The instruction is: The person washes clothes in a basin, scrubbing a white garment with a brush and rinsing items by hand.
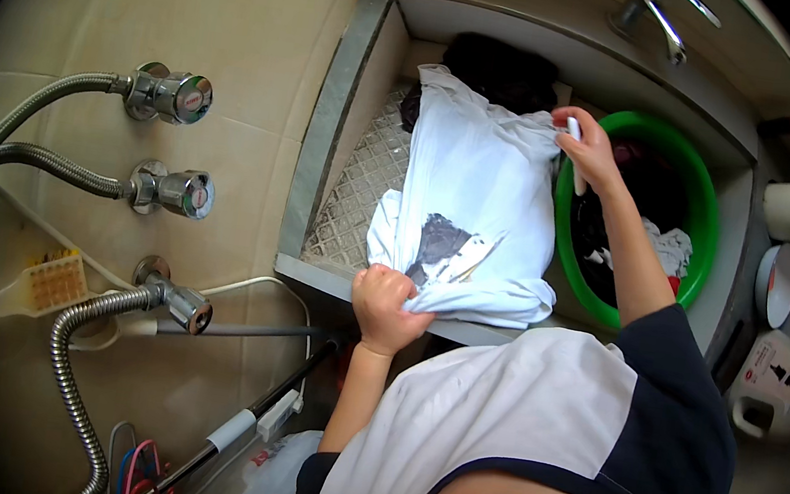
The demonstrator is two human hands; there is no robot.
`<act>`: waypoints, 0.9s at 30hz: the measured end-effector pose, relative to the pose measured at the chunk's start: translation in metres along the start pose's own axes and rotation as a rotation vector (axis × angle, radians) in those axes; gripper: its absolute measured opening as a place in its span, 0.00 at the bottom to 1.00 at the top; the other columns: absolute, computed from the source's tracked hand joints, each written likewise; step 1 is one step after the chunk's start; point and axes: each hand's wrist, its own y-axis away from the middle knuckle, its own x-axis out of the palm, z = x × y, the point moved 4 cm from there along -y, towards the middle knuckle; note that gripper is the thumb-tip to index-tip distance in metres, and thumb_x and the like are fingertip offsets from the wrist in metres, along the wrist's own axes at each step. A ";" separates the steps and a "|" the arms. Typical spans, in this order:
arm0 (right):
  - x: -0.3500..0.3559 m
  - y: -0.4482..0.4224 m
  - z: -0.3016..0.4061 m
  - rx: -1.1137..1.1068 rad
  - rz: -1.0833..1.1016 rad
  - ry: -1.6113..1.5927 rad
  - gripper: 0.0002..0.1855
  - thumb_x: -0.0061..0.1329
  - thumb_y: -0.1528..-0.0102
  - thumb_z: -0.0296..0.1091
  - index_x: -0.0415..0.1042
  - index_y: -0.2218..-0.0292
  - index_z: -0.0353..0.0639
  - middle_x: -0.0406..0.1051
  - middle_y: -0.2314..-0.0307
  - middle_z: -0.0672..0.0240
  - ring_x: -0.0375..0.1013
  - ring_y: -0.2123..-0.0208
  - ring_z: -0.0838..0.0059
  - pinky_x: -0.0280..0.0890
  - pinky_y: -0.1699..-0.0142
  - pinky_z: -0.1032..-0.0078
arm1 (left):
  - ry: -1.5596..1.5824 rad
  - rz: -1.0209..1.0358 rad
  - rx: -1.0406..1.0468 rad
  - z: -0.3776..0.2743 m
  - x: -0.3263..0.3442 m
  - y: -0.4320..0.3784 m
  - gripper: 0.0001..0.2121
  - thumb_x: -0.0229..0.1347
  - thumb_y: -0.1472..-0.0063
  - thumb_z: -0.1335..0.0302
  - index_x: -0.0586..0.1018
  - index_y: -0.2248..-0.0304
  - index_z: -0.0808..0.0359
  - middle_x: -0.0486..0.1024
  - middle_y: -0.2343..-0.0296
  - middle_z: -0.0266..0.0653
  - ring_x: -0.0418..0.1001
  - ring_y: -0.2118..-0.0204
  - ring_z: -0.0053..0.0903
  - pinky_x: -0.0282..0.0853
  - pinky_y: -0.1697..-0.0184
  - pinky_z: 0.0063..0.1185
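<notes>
A white cloth garment with a dark printed patch lies spread over the ribbed washboard floor of a laundry sink. My left hand grips its near edge at the sink's front rim. At the garment's far right corner, my right hand holds a slim white object, probably a brush handle; its other end is hidden. Dark wet cloth is bunched behind the garment. Beside my right forearm sits a green plastic basin holding dark clothes and a crumpled white cloth.
A chrome faucet stands behind the sink. Valves with braided hoses project from the tiled wall at left. A white bowl and a plastic detergent jug are at right. Below left are poles and a plastic bag.
</notes>
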 end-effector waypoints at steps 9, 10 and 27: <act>-0.055 0.153 -0.004 0.151 -0.049 0.066 0.13 0.52 0.53 0.32 0.70 0.64 0.38 0.70 0.72 0.68 0.69 0.70 0.79 0.65 0.63 0.79 | -0.091 0.741 -0.352 -0.015 0.040 -0.083 0.28 0.58 0.53 0.46 0.78 0.68 0.67 0.77 0.76 0.42 0.75 0.72 0.34 0.69 0.66 0.29; -0.051 0.162 0.003 0.132 -0.025 0.085 0.14 0.52 0.54 0.32 0.70 0.64 0.38 0.71 0.73 0.66 0.69 0.70 0.78 0.65 0.63 0.78 | -0.198 0.667 -0.316 -0.027 0.057 -0.090 0.28 0.55 0.51 0.46 0.78 0.68 0.67 0.77 0.76 0.43 0.75 0.71 0.35 0.69 0.65 0.31; -0.053 0.213 0.004 0.042 0.146 0.170 0.16 0.51 0.56 0.33 0.69 0.64 0.37 0.69 0.70 0.57 0.69 0.67 0.63 0.64 0.61 0.71 | -0.292 0.133 -0.207 0.022 0.111 -0.129 0.09 0.52 0.47 0.66 0.74 0.76 0.64 0.75 0.76 0.45 0.74 0.71 0.41 0.68 0.69 0.35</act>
